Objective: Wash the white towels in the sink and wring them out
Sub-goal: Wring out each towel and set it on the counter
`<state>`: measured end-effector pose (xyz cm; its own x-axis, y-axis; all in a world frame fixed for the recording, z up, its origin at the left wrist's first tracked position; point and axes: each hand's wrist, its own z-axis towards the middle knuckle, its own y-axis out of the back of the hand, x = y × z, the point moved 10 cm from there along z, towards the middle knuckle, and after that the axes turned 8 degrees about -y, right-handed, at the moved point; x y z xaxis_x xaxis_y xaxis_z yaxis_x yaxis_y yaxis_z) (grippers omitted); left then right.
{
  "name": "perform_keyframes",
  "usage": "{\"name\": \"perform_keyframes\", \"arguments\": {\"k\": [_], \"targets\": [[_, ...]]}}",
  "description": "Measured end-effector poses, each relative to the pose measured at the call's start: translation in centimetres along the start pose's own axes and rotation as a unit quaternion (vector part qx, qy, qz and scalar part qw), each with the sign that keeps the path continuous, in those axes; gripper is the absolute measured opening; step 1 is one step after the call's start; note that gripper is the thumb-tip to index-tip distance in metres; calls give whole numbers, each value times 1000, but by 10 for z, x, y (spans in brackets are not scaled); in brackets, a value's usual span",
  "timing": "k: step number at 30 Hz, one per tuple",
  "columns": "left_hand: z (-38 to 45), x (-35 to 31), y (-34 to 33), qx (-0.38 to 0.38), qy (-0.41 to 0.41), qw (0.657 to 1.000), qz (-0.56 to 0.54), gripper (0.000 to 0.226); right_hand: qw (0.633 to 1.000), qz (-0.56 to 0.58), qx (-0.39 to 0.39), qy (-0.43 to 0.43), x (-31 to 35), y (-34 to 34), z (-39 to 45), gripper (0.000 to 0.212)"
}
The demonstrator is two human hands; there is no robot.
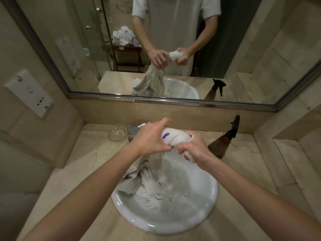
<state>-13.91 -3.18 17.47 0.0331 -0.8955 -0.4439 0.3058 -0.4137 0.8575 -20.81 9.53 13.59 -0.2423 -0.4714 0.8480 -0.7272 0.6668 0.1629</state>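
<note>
Two hands meet above the sink (205,211), at about 12 o'clock over the basin. The left hand (149,138) has its grip curled around one end of a twisted white towel (175,137), fingers wrapped over the roll beside a small blue mark on the cloth. The right hand (194,150) has its grip clenched on the other end, at about 3 o'clock from the left hand, with a bit of cloth bulging out below the fingers. The roll between the two hands looks tight and rope-like.

From the left hand's side the rest of the cloth hangs down into the basin, where a heap of wet towels (142,185) lies bunched against the wall at about 9 o'clock. The water in the basin looks cloudy.

On the marble surface (83,164), a clear glass bowl (117,133) stands at 10 o'clock from the sink, just beside the chrome tap (132,130), which the left hand partly hides. A brown spray bottle (224,141) with a black trigger head stands at about 2 o'clock. A mirror (251,49) behind the surface reflects the person's arms and the wrung cloth. A white socket plate (28,93) sits on the wall at 9 o'clock.
</note>
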Motion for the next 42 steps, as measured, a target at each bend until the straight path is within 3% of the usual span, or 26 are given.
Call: {"name": "perform_keyframes", "arguments": {"k": [2, 5, 7, 10, 13, 15, 18, 22, 25, 28, 30, 33, 36, 40, 42], "targets": [[-23, 33, -5, 19, 30, 988, -149, 108, 999, 4, 11, 30, 13, 8, -2, 45], [-72, 74, -36, 97, 57, 981, -156, 123, 996, -5, 33, 79, 35, 19, -4, 49], [-89, 87, -58, 93, 90, 978, -162, 111, 992, -14, 60, 114, 50, 15, -7, 49], [-86, 79, -61, -2, 135, 974, -183, 84, 986, -27, 91, 139, 59, 6, -9, 42], [-90, 79, -49, -71, 158, 955, -241, 50, 990, -9, 85, 111, 44, 16, 3, 36], [-94, 83, -30, -112, 174, 933, -295, 42, 995, -1, 70, 69, 24, 32, 11, 38], [-81, 72, 4, -137, 150, 912, -356, 45, 992, -63, 104, 17, -6, 42, 17, 62], [-59, 46, 34, -118, 100, 918, -364, 43, 961, -211, 176, -10, -20, 20, 10, 104], [-47, 15, 31, -58, 54, 941, -328, 40, 940, -288, 153, 99, 17, -9, 0, 134], [-43, 2, 26, -48, 55, 949, -307, 36, 884, -355, 192, 235, 48, -60, -31, 141], [-43, 5, 32, -68, 75, 948, -302, 34, 855, -386, 171, 302, 55, -81, -41, 144], [-41, 1, 53, -92, 82, 946, -299, 29, 843, -384, 64, 372, 75, -80, -43, 131], [-42, 1, 68, -55, 41, 956, -285, 40, 798, -378, -39, 468, 103, -72, -57, 82], [-73, 39, 46, 58, 69, 914, -396, 98, 742, -370, -55, 556, 122, -70, -89, 56], [-92, 42, 9, 150, 88, 902, -396, 93, 733, -356, -47, 578, 131, -66, -99, 51]]}}
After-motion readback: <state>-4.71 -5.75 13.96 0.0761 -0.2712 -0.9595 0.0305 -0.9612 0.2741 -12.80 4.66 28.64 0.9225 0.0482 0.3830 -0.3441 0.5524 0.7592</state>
